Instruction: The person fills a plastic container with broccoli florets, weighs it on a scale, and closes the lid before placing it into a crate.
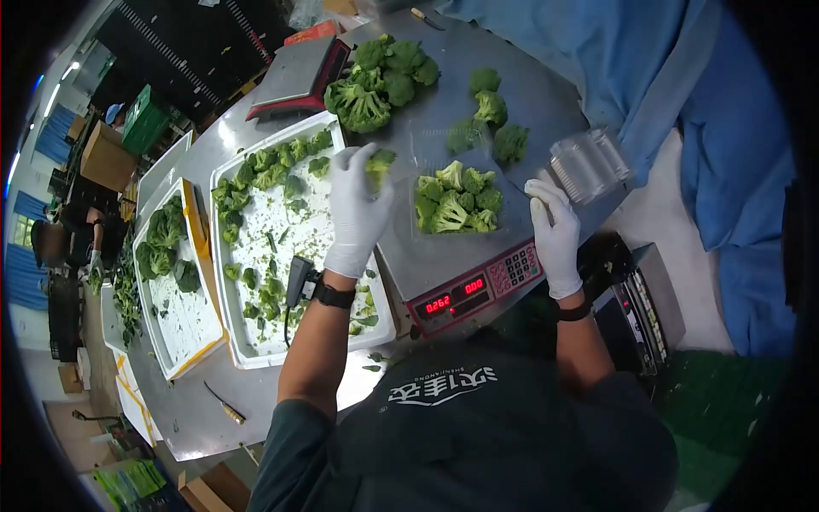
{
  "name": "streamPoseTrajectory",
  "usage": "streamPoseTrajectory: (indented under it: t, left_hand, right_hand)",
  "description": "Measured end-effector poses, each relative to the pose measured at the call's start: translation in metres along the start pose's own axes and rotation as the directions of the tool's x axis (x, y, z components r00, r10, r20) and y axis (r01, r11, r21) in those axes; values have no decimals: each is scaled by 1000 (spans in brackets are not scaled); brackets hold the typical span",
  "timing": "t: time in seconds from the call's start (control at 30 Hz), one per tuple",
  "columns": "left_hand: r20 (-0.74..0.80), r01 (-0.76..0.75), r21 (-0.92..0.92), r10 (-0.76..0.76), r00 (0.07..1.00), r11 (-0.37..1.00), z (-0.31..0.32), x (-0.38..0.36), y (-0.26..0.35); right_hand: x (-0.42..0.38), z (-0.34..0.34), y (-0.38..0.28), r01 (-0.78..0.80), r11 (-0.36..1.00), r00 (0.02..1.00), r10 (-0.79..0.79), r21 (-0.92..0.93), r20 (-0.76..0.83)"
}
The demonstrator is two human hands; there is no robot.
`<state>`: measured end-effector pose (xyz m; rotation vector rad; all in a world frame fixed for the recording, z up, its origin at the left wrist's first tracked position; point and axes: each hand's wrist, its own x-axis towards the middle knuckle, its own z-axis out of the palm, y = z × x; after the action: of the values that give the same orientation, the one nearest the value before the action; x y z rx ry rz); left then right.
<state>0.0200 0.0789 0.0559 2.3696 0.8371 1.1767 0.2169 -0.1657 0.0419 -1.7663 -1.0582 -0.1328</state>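
My left hand (360, 205), in a white glove, is closed with a broccoli floret (380, 165) at its fingertips, by the right rim of a white tray (386, 311). To its right, a clear plastic clamshell box (420, 224) full of broccoli florets (452, 203) sits on a digital scale (465, 294) with red digits reading 0.262. The box's clear lid (431, 147) is folded back. My right hand (556, 235), also gloved, is right of the box with its fingers pinched together. Whatever they hold, if anything, is too small to make out.
Broccoli heads (384, 77) are piled at the back, near a second scale (294, 68). Loose broccoli (490, 108) and stacked clear boxes (589, 166) lie right. Another tray (183, 311) and a curved knife (225, 404) are left. Another person (77, 235) stands far left.
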Motion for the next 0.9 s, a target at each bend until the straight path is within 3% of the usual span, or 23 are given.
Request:
streamPoseTrajectory:
  t: [0.07, 0.3, 0.37, 0.4, 0.47, 0.63, 0.7, 0.9]
  left_hand:
    - [91, 13, -150, 0, 996, 989, 8, -3, 19]
    - [283, -200, -79, 214, 935, 977, 42, -17, 61]
    - [386, -352, -102, 363, 848, 930, 51, -17, 72]
    - [384, -352, -104, 364, 848, 930, 59, -20, 73]
    - [466, -520, 24, 451, 761, 854, 76, -26, 69]
    - [479, -530, 36, 451, 753, 847, 68, -22, 64]
    - [311, -391, 24, 365, 878, 920, 60, -16, 58]
    - [473, -294, 104, 213, 855, 950, 64, -35, 51]
  right_hand:
    - [-1, 2, 0, -33, 999, 999, 33, -3, 17]
    - [-2, 9, 10, -20, 1000, 999, 20, -8, 26]
    - [-1, 11, 13, -4, 1000, 999, 5, -16, 52]
    - [-1, 12, 13, -3, 1000, 999, 4, -18, 51]
    - [0, 16, 13, -29, 1000, 998, 29, 4, 53]
    - [4, 25, 5, 59, 998, 993, -58, -6, 98]
    - [9, 30, 1, 76, 997, 991, -75, -2, 110]
    - [22, 52, -11, 125, 992, 989, -125, 5, 79]
